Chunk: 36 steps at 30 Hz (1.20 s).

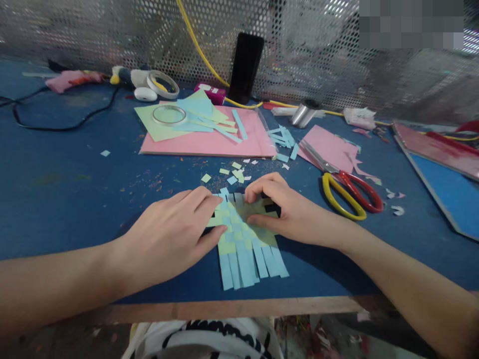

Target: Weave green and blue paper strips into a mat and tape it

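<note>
A mat of interwoven light blue and pale green paper strips (pixel 239 249) lies on the blue table near its front edge, with loose blue strip ends pointing towards me. My left hand (pixel 179 227) rests on the mat's left side, thumb and fingers apart and touching the paper. On the upper right part of the mat is my right hand (pixel 280 207), its fingers curled and its thumb apart from them, resting on the strips. Neither hand grips the paper. The fingertips of both hands touch the weave's upper half.
Red and yellow scissors (pixel 337 174) lie right of the mat by pink paper (pixel 325 149). Behind it are small paper scraps (pixel 232 174) and a pink pad (pixel 209 144) bearing coloured sheets and a ring. A phone (pixel 245 67) leans on the perforated metal wall (pixel 318 50).
</note>
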Tool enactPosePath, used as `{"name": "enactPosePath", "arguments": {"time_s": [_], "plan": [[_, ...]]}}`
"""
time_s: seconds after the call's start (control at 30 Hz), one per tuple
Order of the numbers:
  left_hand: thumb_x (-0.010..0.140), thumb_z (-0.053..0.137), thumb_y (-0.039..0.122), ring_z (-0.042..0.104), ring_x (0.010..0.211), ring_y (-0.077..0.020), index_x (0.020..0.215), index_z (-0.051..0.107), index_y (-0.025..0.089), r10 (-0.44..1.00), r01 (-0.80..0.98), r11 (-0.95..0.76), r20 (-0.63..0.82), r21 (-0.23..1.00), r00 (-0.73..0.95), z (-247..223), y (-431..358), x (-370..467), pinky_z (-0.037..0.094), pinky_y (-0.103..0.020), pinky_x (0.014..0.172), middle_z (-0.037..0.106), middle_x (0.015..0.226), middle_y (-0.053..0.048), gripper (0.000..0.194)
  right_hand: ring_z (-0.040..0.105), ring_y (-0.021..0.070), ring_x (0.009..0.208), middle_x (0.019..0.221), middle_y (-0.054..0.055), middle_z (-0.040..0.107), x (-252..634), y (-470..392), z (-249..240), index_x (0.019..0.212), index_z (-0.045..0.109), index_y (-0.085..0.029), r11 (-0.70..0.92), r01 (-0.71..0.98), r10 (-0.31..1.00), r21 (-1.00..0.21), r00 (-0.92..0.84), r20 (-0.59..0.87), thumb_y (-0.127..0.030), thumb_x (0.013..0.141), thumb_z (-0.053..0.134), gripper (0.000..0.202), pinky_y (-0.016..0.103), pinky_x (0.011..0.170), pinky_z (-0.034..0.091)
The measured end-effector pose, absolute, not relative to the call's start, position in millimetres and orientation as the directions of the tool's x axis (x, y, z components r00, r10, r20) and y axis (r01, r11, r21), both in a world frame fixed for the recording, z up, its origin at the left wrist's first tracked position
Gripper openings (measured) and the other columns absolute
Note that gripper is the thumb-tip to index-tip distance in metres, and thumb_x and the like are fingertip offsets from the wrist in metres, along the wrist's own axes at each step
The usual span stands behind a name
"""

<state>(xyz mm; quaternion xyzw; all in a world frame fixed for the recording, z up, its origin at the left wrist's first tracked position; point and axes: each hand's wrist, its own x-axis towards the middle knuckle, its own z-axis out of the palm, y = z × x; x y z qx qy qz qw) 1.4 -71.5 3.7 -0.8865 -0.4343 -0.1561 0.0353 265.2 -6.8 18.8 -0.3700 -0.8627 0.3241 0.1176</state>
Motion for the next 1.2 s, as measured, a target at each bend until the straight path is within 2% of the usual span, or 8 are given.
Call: {"name": "enactPosePath", "arguments": {"time_s": [0.3, 0.57, 0.73, 0.9, 1.1, 1.2], "plan": [[0.102, 0.057, 0.038, 0.071, 0.085, -0.0255, 0.116, 0.065, 0.014, 0.776, 0.796, -0.6, 0.302, 0.08, 0.554, 7, -71, 1, 0.055, -0.036, 0.059, 0.065, 0.107, -0.008, 0.028, 0.048, 0.0263, 0.119, 0.114, 0.008, 0.058, 264, -8, 20, 0.104, 0.054, -0.024, 0.543, 0.537, 0.692, -0.646, -0.722, -0.018, -0.033, 0.094, 0.069, 0.02, 0.043, 0.101, 0.047], [0.103, 0.056, 0.04, 0.07, 0.09, -0.0266, 0.118, 0.065, 0.015, 0.761, 0.777, -0.625, 0.284, 0.08, 0.583, 6, -69, -1, 0.055, -0.037, 0.062, 0.066, 0.108, -0.008, 0.031, 0.047, 0.0254, 0.12, 0.116, 0.007, 0.057, 266, -9, 20, 0.106, 0.053, -0.025, 0.544, 0.54, 0.687, -0.643, -0.726, -0.028, -0.033, 0.095, 0.068, 0.02, 0.043, 0.103, 0.047], [0.103, 0.055, 0.041, 0.07, 0.09, -0.0273, 0.115, 0.065, 0.015, 0.724, 0.738, -0.67, 0.293, 0.082, 0.625, 5, -68, -3, 0.056, -0.039, 0.064, 0.067, 0.106, -0.009, 0.03, 0.048, 0.0258, 0.118, 0.115, 0.008, 0.054, 266, -10, 23, 0.106, 0.054, -0.026, 0.521, 0.551, 0.686, -0.652, -0.725, -0.066, -0.039, 0.093, 0.071, 0.025, 0.041, 0.1, 0.049], [0.103, 0.055, 0.041, 0.07, 0.091, -0.029, 0.116, 0.067, 0.013, 0.666, 0.698, -0.716, 0.33, 0.031, 0.669, 5, -68, -4, 0.056, -0.041, 0.063, 0.07, 0.106, -0.011, 0.034, 0.049, 0.0244, 0.111, 0.112, 0.007, 0.053, 265, -14, 31, 0.104, 0.055, -0.025, 0.487, 0.569, 0.676, -0.663, -0.726, -0.126, -0.038, 0.088, 0.076, 0.029, 0.035, 0.089, 0.051], [0.105, 0.052, 0.039, 0.069, 0.082, -0.0272, 0.109, 0.071, 0.012, 0.535, 0.598, -0.796, 0.354, -0.092, 0.767, 6, -64, -4, 0.053, -0.039, 0.057, 0.073, 0.098, -0.011, 0.034, 0.051, 0.023, 0.104, 0.112, 0.006, 0.052, 266, -15, 37, 0.105, 0.057, -0.024, 0.473, 0.583, 0.659, -0.661, -0.731, -0.174, -0.041, 0.088, 0.076, 0.031, 0.035, 0.086, 0.051], [0.105, 0.05, 0.04, 0.068, 0.079, -0.0261, 0.108, 0.072, 0.013, 0.507, 0.585, -0.804, 0.393, -0.106, 0.767, 3, -64, -6, 0.051, -0.039, 0.057, 0.073, 0.096, -0.011, 0.035, 0.05, 0.0229, 0.106, 0.115, 0.006, 0.05, 268, -16, 39, 0.105, 0.057, -0.025, 0.46, 0.588, 0.645, -0.666, -0.736, -0.205, -0.039, 0.087, 0.078, 0.031, 0.035, 0.086, 0.05]]}}
